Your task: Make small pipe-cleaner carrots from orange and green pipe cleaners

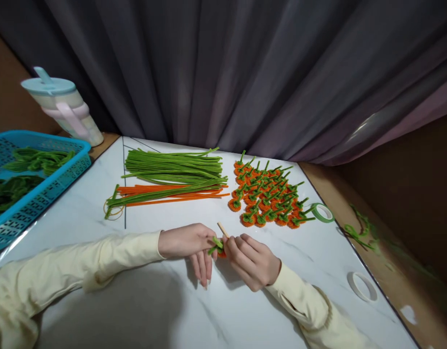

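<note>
Long, creased cream sleeves (110, 258) end in narrow cuffs (155, 246).

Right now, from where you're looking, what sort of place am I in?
Probably a handicraft worktable, perhaps in a home or small workshop: bundled fuzzy green stems, a cluster of small orange-and-green pieces and a roll of green tape lie on the white tabletop.

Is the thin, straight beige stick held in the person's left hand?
No, the right hand grips the thin, straight beige stick near the fuzzy green-and-orange piece.
</note>
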Motion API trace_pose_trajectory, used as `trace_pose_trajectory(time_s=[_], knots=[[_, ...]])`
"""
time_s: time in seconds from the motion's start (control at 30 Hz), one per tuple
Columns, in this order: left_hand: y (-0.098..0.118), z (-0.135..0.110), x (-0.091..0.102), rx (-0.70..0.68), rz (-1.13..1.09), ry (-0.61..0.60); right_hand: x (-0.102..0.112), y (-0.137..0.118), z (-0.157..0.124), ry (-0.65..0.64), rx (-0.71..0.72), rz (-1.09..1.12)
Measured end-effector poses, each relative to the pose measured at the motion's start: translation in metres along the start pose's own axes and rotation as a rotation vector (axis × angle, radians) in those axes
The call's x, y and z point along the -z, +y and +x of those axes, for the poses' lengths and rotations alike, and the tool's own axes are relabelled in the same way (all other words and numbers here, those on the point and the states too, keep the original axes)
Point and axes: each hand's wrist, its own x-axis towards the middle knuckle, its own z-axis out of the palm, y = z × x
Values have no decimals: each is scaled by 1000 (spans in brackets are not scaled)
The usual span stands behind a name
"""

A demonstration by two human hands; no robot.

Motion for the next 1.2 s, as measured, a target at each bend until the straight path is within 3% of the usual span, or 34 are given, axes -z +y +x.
trace_pose_trajectory(time_s=[0.23,0.37,0.5,0.7,0.83,1.0,1.1,1.2], knots=[[-3,0,-7,-166,138,195,-3,3,-3,24,-27,17],[-2,-3,-10,-243,371,342,-3,2,-3,-2,-36,27],[-7,-3,-11,-375,710,480,0,0,5,-53,-65,48],[-23,1,-7,-767,1505,660,8,-3,19,-156,-227,141],[-28,3,-8,-889,1705,747,14,-5,25,-215,-337,209],[-28,3,-11,-1097,1836,843,19,-6,27,-281,-662,534],[-27,1,-9,-1175,1904,766,18,-1,28,-312,-935,820],[-26,-1,-7,-1213,1924,681,16,5,29,-414,-1297,1154]])
